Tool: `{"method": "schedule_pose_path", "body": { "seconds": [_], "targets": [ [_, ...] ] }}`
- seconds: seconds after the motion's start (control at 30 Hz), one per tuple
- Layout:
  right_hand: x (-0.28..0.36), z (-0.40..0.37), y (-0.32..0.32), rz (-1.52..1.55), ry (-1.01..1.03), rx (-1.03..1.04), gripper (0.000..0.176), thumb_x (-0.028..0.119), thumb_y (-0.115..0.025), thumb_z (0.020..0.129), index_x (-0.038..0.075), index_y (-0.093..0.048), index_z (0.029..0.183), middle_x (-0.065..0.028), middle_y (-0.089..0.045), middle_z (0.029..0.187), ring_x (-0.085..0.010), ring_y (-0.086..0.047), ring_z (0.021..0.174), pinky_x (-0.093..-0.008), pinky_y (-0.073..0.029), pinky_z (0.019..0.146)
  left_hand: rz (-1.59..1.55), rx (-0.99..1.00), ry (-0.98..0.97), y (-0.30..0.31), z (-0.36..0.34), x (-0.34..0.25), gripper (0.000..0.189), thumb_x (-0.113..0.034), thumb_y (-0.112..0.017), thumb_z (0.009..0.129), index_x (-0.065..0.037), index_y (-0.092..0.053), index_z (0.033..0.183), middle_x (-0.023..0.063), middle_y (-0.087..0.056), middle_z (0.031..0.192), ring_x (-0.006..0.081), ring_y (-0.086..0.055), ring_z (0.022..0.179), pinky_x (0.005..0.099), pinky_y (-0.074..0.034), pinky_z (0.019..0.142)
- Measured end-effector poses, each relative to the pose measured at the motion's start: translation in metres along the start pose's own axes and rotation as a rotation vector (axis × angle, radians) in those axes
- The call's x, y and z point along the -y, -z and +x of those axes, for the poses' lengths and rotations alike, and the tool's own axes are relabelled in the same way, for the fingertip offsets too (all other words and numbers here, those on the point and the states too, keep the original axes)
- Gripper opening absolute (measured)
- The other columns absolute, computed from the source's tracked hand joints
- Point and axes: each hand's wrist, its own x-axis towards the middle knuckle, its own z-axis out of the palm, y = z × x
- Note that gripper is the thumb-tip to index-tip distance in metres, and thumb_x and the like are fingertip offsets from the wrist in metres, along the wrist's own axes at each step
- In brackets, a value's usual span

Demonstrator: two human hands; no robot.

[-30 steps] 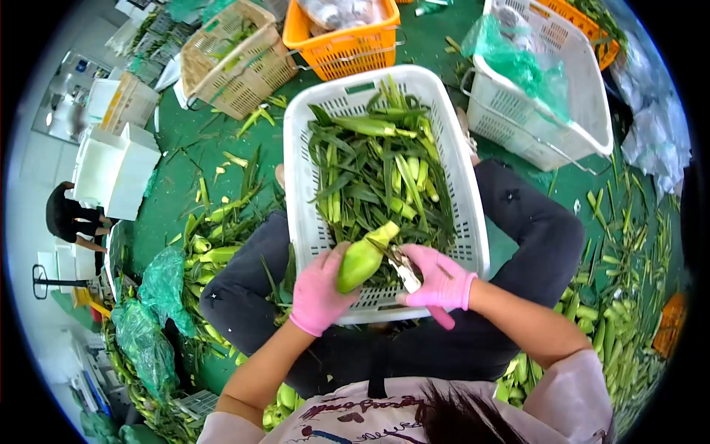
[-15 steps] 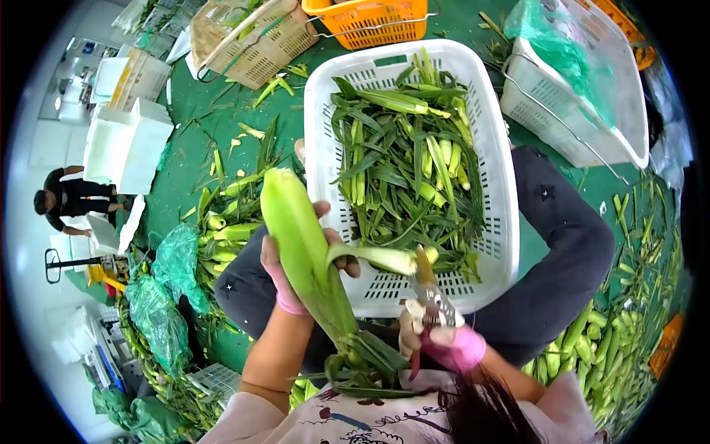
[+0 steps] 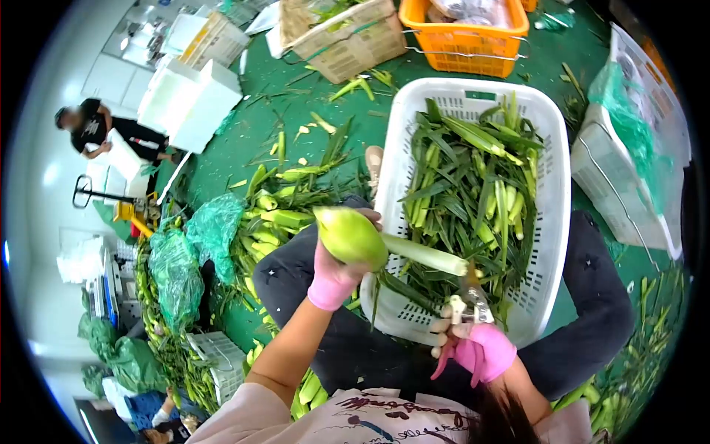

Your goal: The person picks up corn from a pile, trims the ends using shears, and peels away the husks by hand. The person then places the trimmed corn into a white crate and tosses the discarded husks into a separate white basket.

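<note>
A seated worker's gloved left hand (image 3: pixel 331 280) is wrapped tight around one ear of corn (image 3: pixel 349 235), raised over the knee just beside the white basket (image 3: pixel 444 96) on the lap. The right hand (image 3: pixel 484 354) is closed on the handles of a pair of shears (image 3: pixel 467 302), whose blades meet a long husk leaf (image 3: pixel 425 254) peeled out from the ear; whether they are biting it is hard to tell at this angle.

The ear looks firm and fairly weighty, its green husk smooth and likely slick, so the thick middle, where the hand sits, seems the surest hold. The loose leaf looks soft and apt to tear.

Counted: one ear in hand, one pair of shears, and four baskets. These are the lap basket full of trimmings, a second white basket (image 3: pixel 629 185), an orange basket (image 3: pixel 466 44) and a tan basket (image 3: pixel 347 44). The ears heaped on the floor (image 3: pixel 274 214) are too many to count. One other person (image 3: pixel 96 129) works well apart.
</note>
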Motion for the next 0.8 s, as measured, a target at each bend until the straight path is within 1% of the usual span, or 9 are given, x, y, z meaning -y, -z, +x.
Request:
{"method": "schedule_pose_path", "body": {
  "seconds": [0.1, 0.23, 0.33, 0.43, 0.53, 0.57, 0.67, 0.73, 0.8],
  "targets": [
    [0.005, -0.001, -0.014, 0.08, -0.061, 0.027, 0.034, 0.019, -0.063, 0.095, 0.006, -0.054, 0.126, -0.0188, -0.067, 0.116, -0.0351, -0.068, 0.095, -0.0495, -0.057, 0.086, 0.516, 0.253, -0.338, -0.035, 0.006, -0.009, 0.074, -0.008, -0.091, 0.065, -0.01, -0.049, 0.125, 0.0221, -0.051, 0.139, 0.038, -0.054, 0.125, 0.0456, -0.045, 0.105],
    [0.016, -0.009, -0.017, 0.021, 0.071, 0.117, 0.042, 0.029, -0.061, 0.096, 0.0, -0.055, 0.126, -0.0161, -0.067, 0.111, -0.0287, -0.068, 0.094, -0.0435, -0.057, 0.079, 0.834, 0.485, -0.465, -0.075, -0.009, -0.003, 0.055, -0.009, -0.084, 0.061, -0.024, -0.064, 0.109, 0.0108, -0.056, 0.131, 0.0394, -0.053, 0.124, 0.0594, -0.037, 0.103],
    [0.004, -0.018, 0.003, -0.062, 0.16, 0.035, 0.048, 0.022, -0.061, 0.089, -0.001, -0.052, 0.131, -0.0147, -0.066, 0.111, -0.0262, -0.067, 0.094, -0.0405, -0.058, 0.076, 0.896, 0.495, -0.482, -0.096, -0.034, 0.006, 0.063, -0.005, -0.08, 0.063, -0.03, -0.067, 0.119, 0.0104, -0.056, 0.131, 0.0336, -0.054, 0.12, 0.0445, -0.044, 0.096],
    [0.001, -0.02, 0.005, -0.153, 0.262, -0.02, 0.058, 0.02, -0.062, 0.082, 0.001, -0.049, 0.135, -0.0132, -0.066, 0.11, -0.0246, -0.066, 0.094, -0.0368, -0.057, 0.074, 1.091, 0.421, -0.341, -0.106, -0.055, 0.006, 0.068, 0.005, -0.073, 0.065, -0.028, -0.066, 0.124, 0.0161, -0.052, 0.136, 0.0364, -0.053, 0.124, 0.0412, -0.046, 0.098],
    [0.0, -0.019, 0.005, -0.429, 0.444, -0.218, 0.06, 0.012, -0.065, 0.079, 0.001, -0.048, 0.135, -0.0122, -0.066, 0.108, -0.0262, -0.066, 0.094, -0.0345, -0.055, 0.082, 0.808, 0.5, -0.043, -0.117, -0.061, -0.002, 0.067, 0.013, -0.063, 0.068, -0.018, -0.065, 0.127, 0.0229, -0.043, 0.144, 0.0417, -0.051, 0.129, 0.0448, -0.046, 0.104],
    [0.001, -0.017, 0.006, -0.6, 0.521, -0.314, 0.059, 0.01, -0.065, 0.078, 0.001, -0.048, 0.134, -0.0135, -0.066, 0.106, -0.0286, -0.066, 0.094, -0.0356, -0.054, 0.084, 0.573, 0.506, 0.079, -0.119, -0.062, -0.01, 0.068, 0.015, -0.056, 0.069, -0.009, -0.058, 0.133, 0.0268, -0.035, 0.149, 0.0449, -0.045, 0.135, 0.0469, -0.043, 0.11],
    [0.0, -0.014, 0.003, -1.129, 0.691, -0.549, 0.059, 0.007, -0.067, 0.076, 0.0, -0.049, 0.132, -0.0188, -0.066, 0.104, -0.035, -0.066, 0.094, -0.0402, -0.053, 0.087, -0.312, 0.288, 0.607, -0.108, -0.072, 0.014, 0.06, 0.007, -0.058, 0.082, -0.001, -0.042, 0.14, 0.015, -0.044, 0.142, 0.025, -0.049, 0.125, 0.0381, -0.044, 0.103],
    [-0.012, -0.009, 0.001, -1.422, 0.864, -0.579, 0.057, 0.009, -0.069, 0.076, -0.001, -0.052, 0.129, -0.023, -0.066, 0.108, -0.0389, -0.067, 0.098, -0.0432, -0.055, 0.085, -0.135, -0.012, 0.581, -0.126, -0.064, 0.01, 0.058, -0.002, -0.062, 0.086, -0.001, -0.04, 0.14, 0.0113, -0.048, 0.133, 0.0218, -0.049, 0.12, 0.035, -0.04, 0.104],
    [-0.015, -0.012, -0.006, -1.276, 0.697, -0.476, 0.06, 0.01, -0.069, 0.077, 0.0, -0.051, 0.133, -0.0227, -0.067, 0.111, -0.0369, -0.069, 0.1, -0.0419, -0.055, 0.086, 0.092, -0.117, 0.436, -0.13, -0.052, 0.015, 0.072, -0.008, -0.073, 0.084, 0.0, -0.032, 0.144, 0.0121, -0.046, 0.136, 0.0198, -0.047, 0.121, 0.0351, -0.035, 0.11]
  ]
}}
